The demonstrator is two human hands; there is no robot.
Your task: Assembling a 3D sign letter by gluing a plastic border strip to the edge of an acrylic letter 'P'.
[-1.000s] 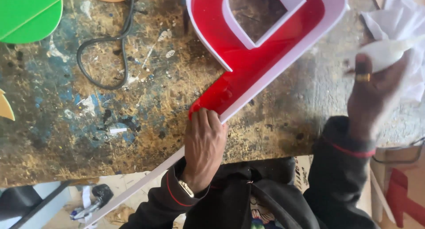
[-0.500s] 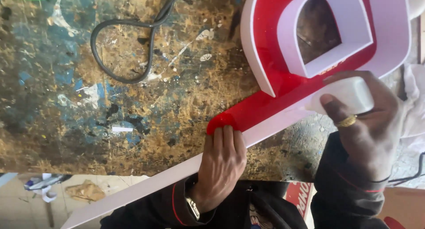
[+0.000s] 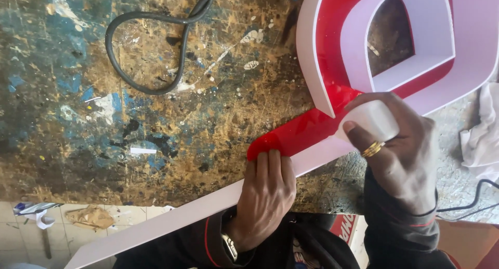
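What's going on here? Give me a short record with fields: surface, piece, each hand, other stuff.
Surface: paint-stained workbench
Piece: red sign letter with white strip along its edge
Left hand: fingers pressing the strip against the red tail end
Right hand: gripping a white bottle at the letter
Other: black cable, white cloth

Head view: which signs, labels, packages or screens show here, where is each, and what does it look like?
Sign letter: on the paint-stained workbench, upper right; red face, white side walls, curved loop with a long tail. The left hand presses its tail end; the right hand holds a white bottle against it.
Red label: bottom edge, between the sleeves; small, mostly hidden.
No screens.
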